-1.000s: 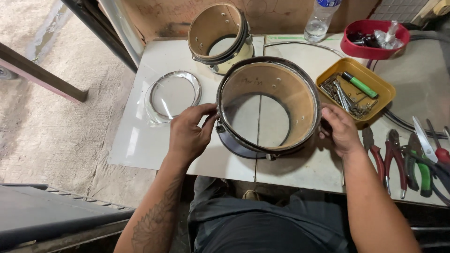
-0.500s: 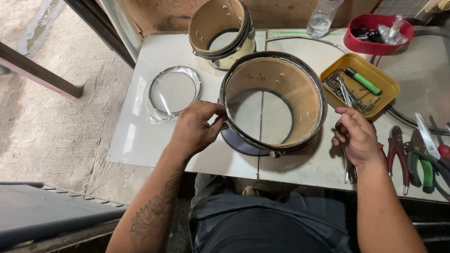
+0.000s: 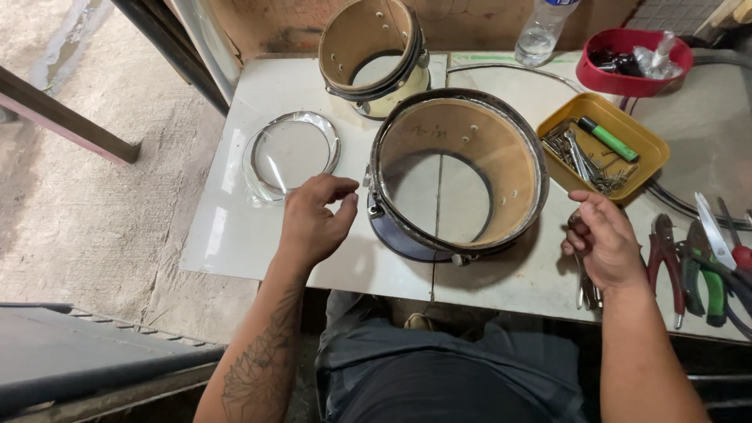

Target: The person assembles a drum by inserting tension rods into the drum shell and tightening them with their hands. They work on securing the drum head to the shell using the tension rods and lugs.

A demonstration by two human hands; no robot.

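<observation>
Your left hand [image 3: 313, 223] hovered just left of the large drum shell [image 3: 458, 168], fingers [image 3: 338, 205] loosely curled and spread, gripping nothing and clear of the shell's rim. Your right hand [image 3: 607, 239] sat just right of the shell, fingers half-curled; a metal tool [image 3: 586, 286] lay on the worktop [image 3: 235, 227] under them, but whether you were gripping it could not be told.

The shell stood on the worktop between your hands, open end up, bare wood inside with no head across the top. A metal hoop was seated at its upper edge. By my judgement the shell was only partly assembled: no top head fitted.

A clear drumhead [image 3: 290, 153] lay flat beyond your left fingers, apart from both shells. A smaller shell [image 3: 376, 55] stood further off. The yellow tray [image 3: 646, 153] of hardware sat just beyond your right fingers, pliers [image 3: 666, 258] to their right.
</observation>
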